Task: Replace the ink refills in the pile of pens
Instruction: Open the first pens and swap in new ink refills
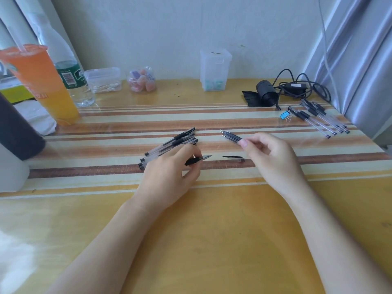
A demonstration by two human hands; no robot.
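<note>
Several capped clear pens with black grips lie in a pile (169,145) at the table's middle. My left hand (169,177) rests partly over that pile and pinches an uncapped pen (198,160), its metal tip pointing right. A black pen cap (233,158) lies on the table between my hands. My right hand (269,153) holds a small bundle of dark ink refills (230,135) by their back ends, tips pointing up-left, just above the table. A second group of clear pens (320,119) lies at the far right.
An orange drink cup (42,85) and a water bottle (74,81) stand at the back left. Plastic boxes (104,80), a jar of erasers (142,80) and a tall clear container (215,68) line the wall. A black cable bundle (282,90) and a blue binder clip (285,115) sit at the back right.
</note>
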